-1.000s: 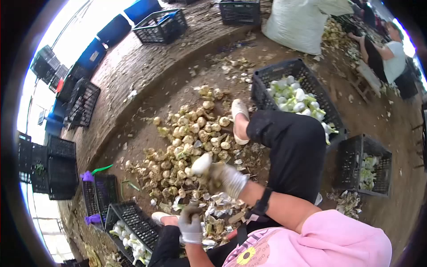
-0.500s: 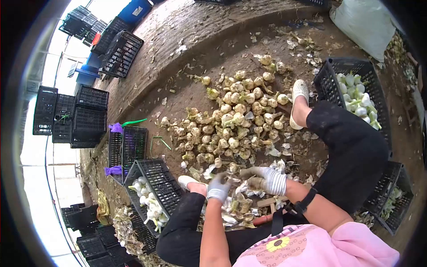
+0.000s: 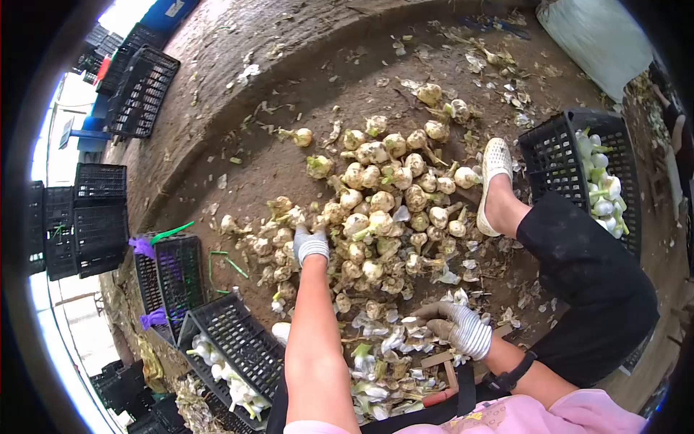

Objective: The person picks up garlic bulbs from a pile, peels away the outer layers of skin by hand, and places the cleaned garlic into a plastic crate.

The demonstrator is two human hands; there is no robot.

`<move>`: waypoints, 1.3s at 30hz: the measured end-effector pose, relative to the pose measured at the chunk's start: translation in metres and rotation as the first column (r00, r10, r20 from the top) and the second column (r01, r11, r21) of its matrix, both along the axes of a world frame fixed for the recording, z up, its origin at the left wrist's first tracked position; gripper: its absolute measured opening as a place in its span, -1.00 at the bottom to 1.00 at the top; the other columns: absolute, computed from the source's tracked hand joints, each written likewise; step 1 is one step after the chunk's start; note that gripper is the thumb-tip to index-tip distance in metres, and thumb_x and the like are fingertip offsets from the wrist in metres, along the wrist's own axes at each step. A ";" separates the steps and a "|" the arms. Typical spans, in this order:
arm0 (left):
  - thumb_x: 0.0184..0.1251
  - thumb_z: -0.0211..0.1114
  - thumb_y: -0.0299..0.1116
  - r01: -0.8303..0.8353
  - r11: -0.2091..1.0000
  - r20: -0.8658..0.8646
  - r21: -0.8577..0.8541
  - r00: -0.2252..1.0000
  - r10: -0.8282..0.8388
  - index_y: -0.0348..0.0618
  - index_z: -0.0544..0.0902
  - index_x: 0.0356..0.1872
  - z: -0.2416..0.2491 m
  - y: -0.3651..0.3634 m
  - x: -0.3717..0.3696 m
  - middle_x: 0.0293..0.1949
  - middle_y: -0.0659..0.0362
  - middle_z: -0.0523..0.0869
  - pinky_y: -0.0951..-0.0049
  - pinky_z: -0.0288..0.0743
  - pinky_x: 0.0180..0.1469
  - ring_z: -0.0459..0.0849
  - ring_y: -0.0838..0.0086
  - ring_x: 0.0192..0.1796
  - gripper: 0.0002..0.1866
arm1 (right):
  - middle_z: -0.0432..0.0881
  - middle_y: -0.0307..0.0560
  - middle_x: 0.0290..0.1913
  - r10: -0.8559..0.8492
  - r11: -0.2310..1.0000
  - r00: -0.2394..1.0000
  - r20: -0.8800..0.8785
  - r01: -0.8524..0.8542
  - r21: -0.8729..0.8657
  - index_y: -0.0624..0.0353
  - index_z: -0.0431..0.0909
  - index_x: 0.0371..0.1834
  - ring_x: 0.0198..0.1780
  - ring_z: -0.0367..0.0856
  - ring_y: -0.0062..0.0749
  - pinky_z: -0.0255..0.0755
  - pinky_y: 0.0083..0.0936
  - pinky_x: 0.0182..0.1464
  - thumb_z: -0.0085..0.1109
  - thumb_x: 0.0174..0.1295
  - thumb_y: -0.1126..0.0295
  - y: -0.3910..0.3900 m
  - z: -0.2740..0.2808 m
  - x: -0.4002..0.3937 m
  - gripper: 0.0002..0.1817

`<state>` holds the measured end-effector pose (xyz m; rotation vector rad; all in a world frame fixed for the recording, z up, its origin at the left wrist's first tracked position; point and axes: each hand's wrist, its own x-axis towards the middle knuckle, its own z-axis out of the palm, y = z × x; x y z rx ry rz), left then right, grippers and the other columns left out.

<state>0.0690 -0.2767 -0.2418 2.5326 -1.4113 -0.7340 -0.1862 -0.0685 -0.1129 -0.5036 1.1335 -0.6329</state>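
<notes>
My left hand, in a grey-white glove, reaches into the left side of a pile of dirty garlic bulbs. Its fingertips touch bulbs and blend with them, so their grip is unclear. My right hand, in a soiled striped glove, is low over loose white skins. Its fingers extend leftward, slightly bent and apart, with nothing visible held. Beneath it, a tool with a red handle and a wooden piece lies near my lap.
Black crates of cleaner white bulbs stand at right and lower left. Another crate has purple ties. My shoe is beside the pile. A white sack is at upper right; stacked crates are at left.
My left hand has moved away from my right hand, forward and left into the pile. My right hand stays low over the skins. The view has shifted, with the pile appearing closer.
</notes>
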 end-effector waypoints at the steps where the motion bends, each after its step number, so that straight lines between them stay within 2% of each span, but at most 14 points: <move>1: -0.01 0.30 -0.27 -0.046 0.996 -0.140 -0.074 0.990 0.035 -0.28 0.55 -0.18 -0.009 0.000 0.006 -0.25 -0.14 0.65 0.26 0.43 -0.16 0.62 0.12 -0.27 -0.62 | 0.55 -0.11 -0.15 0.028 0.999 0.999 -0.043 -0.030 -0.031 0.29 0.44 -0.01 -0.16 0.52 -0.54 0.44 -0.62 -0.17 0.03 0.21 0.48 -0.001 0.001 0.001 -0.72; 5: -0.02 0.32 -0.32 0.081 0.938 -0.087 -0.336 0.989 -0.117 -0.27 0.56 -0.35 0.029 0.046 0.000 -0.45 -0.01 0.66 0.35 0.43 -0.32 0.59 0.27 -0.45 -0.74 | 0.57 -0.18 -0.27 0.023 0.997 0.994 -0.111 -0.031 -0.074 0.28 0.45 -0.02 -0.31 0.47 -0.62 0.42 -0.68 -0.27 0.06 0.20 0.47 -0.003 0.011 0.006 -0.72; 9: -0.08 0.40 -0.46 -0.205 0.895 -0.372 -0.395 0.927 0.048 -0.20 0.57 -0.38 0.073 0.122 -0.003 -0.57 0.24 0.57 0.54 0.39 -0.41 0.45 0.58 -0.51 -0.79 | 0.54 -0.25 -0.40 0.034 0.986 0.986 -0.165 -0.060 -0.155 0.19 0.51 -0.08 -0.45 0.39 -0.70 0.36 -0.67 -0.45 0.15 0.15 0.41 0.009 0.016 0.016 -0.73; 11: -0.08 0.39 -0.46 -0.232 0.795 -0.393 -0.561 0.920 -0.009 -0.24 0.56 -0.38 0.070 0.139 0.000 -0.53 0.22 0.58 0.55 0.39 -0.40 0.46 0.58 -0.49 -0.78 | 0.60 -0.11 -0.35 0.021 0.919 0.978 -0.206 -0.101 -0.382 0.21 0.52 -0.10 -0.36 0.51 -0.53 0.46 -0.54 -0.30 0.16 0.11 0.42 0.019 0.003 0.022 -0.73; 13: -0.03 0.37 -0.49 -0.191 0.848 -0.306 -0.494 0.951 0.036 -0.26 0.55 -0.39 0.084 0.144 0.005 -0.51 0.21 0.58 0.55 0.39 -0.39 0.47 0.58 -0.47 -0.81 | 0.61 -0.03 -0.24 0.085 0.962 0.983 -0.160 -0.123 -0.242 0.22 0.52 -0.10 -0.24 0.57 -0.44 0.46 -0.50 -0.17 0.18 0.07 0.42 0.023 0.020 0.027 -0.70; 16: 0.08 0.32 -0.50 -0.284 0.829 -0.529 -0.481 0.848 -0.016 -0.27 0.53 -0.38 0.121 0.143 -0.012 -0.53 0.22 0.57 0.55 0.38 -0.39 0.48 0.57 -0.47 -0.86 | 0.61 0.00 -0.24 0.094 0.901 0.972 -0.214 -0.174 -0.397 0.21 0.52 -0.09 -0.20 0.59 -0.37 0.45 -0.47 -0.11 0.22 0.04 0.39 0.029 0.009 0.029 -0.66; 19: 0.09 0.32 -0.45 -0.059 0.805 -0.336 -0.590 0.925 -0.179 -0.26 0.57 -0.38 0.170 0.170 -0.034 -0.55 0.25 0.59 0.63 0.33 -0.51 0.45 0.67 -0.54 -0.86 | 0.61 0.01 -0.24 -0.030 0.794 0.928 -0.372 -0.204 -0.573 0.19 0.53 -0.08 -0.20 0.60 -0.27 0.46 -0.44 -0.13 0.25 0.00 0.35 0.029 0.032 0.025 -0.63; 21: 0.11 0.34 -0.44 -0.061 0.844 -0.491 -0.533 0.835 -0.249 -0.25 0.57 -0.38 0.176 0.199 -0.044 -0.55 0.25 0.61 0.65 0.35 -0.51 0.47 0.68 -0.53 -0.87 | 0.56 0.05 -0.27 -0.112 0.696 0.824 -0.555 -0.334 -0.636 0.14 0.50 -0.04 -0.25 0.58 -0.12 0.46 -0.34 -0.16 0.31 -0.08 0.27 0.029 0.045 0.025 -0.53; 23: 0.10 0.34 -0.46 0.129 0.870 -0.318 -0.476 0.897 -0.307 -0.26 0.57 -0.38 0.193 0.227 -0.060 -0.55 0.23 0.62 0.65 0.38 -0.50 0.50 0.67 -0.52 -0.86 | 0.54 0.06 -0.27 -0.173 0.609 0.709 -0.684 -0.469 -0.640 0.11 0.48 -0.04 -0.25 0.56 -0.07 0.46 -0.29 -0.19 0.31 -0.08 0.26 0.031 0.063 0.028 -0.52; 27: 0.06 0.39 -0.40 0.141 0.880 -0.416 -0.453 0.840 -0.348 -0.29 0.57 -0.35 0.220 0.270 -0.090 -0.49 0.24 0.61 0.61 0.45 -0.37 0.55 0.61 -0.46 -0.79 | 0.55 0.06 -0.28 -0.163 0.432 0.626 -0.763 -0.650 -0.625 0.18 0.49 -0.16 -0.26 0.57 -0.09 0.45 -0.32 -0.20 0.26 -0.03 0.33 0.039 0.049 0.029 -0.65; 29: 0.03 0.43 -0.35 -0.123 0.886 -0.737 -0.447 0.612 -0.287 -0.25 0.51 -0.10 0.233 0.286 -0.087 -0.28 0.20 0.59 0.58 0.48 -0.21 0.56 0.56 -0.29 -0.59 | 0.58 0.00 -0.31 0.003 0.650 0.868 -0.496 -0.379 -0.659 0.21 0.50 -0.20 -0.30 0.57 -0.24 0.45 -0.40 -0.23 0.23 0.02 0.36 0.042 0.049 0.027 -0.72; 33: -0.11 0.50 -0.34 0.059 0.729 -0.457 -0.682 0.744 -0.488 -0.23 0.30 0.15 0.215 0.311 -0.066 -0.02 0.10 0.49 0.47 0.43 0.00 0.52 0.42 -0.04 -0.25 | 0.59 -0.16 -0.37 0.061 0.924 0.985 0.161 0.005 -0.383 0.26 0.53 -0.26 -0.31 0.53 -0.53 0.42 -0.55 -0.26 0.21 0.10 0.41 0.044 0.078 0.021 -0.81; 36: -0.23 0.55 -0.34 -0.027 0.753 -0.533 -0.658 0.723 -0.439 -0.25 0.30 0.15 0.211 0.320 -0.079 -0.02 0.01 0.50 0.35 0.43 0.05 0.54 0.26 0.00 -0.17 | 0.55 -0.24 -0.30 0.115 0.923 0.957 0.266 -0.004 -0.384 0.25 0.49 -0.17 -0.29 0.49 -0.61 0.43 -0.60 -0.23 0.32 0.05 0.20 0.049 0.088 0.020 -0.60; 39: -0.25 0.55 -0.35 0.118 0.709 -0.322 -0.696 0.831 -0.454 -0.23 0.32 0.11 0.217 0.322 -0.084 -0.02 -0.03 0.50 0.32 0.43 0.04 0.54 0.21 -0.01 -0.20 | 0.54 -0.24 -0.26 0.115 0.931 0.955 0.275 -0.007 -0.365 0.23 0.46 -0.12 -0.28 0.48 -0.62 0.44 -0.61 -0.21 0.37 -0.04 0.05 0.052 0.085 0.019 -0.45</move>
